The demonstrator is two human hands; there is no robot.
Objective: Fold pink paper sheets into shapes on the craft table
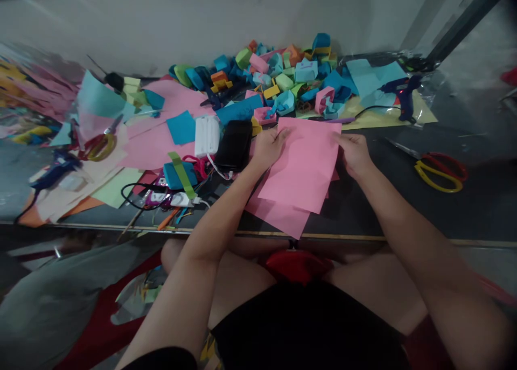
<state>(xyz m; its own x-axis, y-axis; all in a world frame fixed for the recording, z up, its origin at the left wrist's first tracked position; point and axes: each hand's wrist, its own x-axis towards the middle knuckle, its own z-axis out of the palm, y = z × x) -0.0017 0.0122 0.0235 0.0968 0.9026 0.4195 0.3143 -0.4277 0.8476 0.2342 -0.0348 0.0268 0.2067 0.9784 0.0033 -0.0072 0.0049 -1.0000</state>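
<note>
A pink sheet of paper [305,165] is held up between both hands, tilted above the dark table. My left hand [269,146] pinches its left edge near the upper corner, thumb on top. On the opposite side, my right hand [355,150] grips the right edge near the top corner. Beneath lies another pink sheet [283,219], its lower part reaching toward the table's front edge. A black phone-like device [234,145] rests just left of my left hand. Scissors [440,170] with one red and one yellow handle lie to the right of my right hand.
Folded coloured paper pieces [283,74] are heaped along the wall. A blue glue gun [404,95] stands back right; another glue gun [56,168] lies far left beside scissors [100,144]. A white power bank [207,135], cables and loose sheets cover the left. Another person's leg [52,294] shows lower left.
</note>
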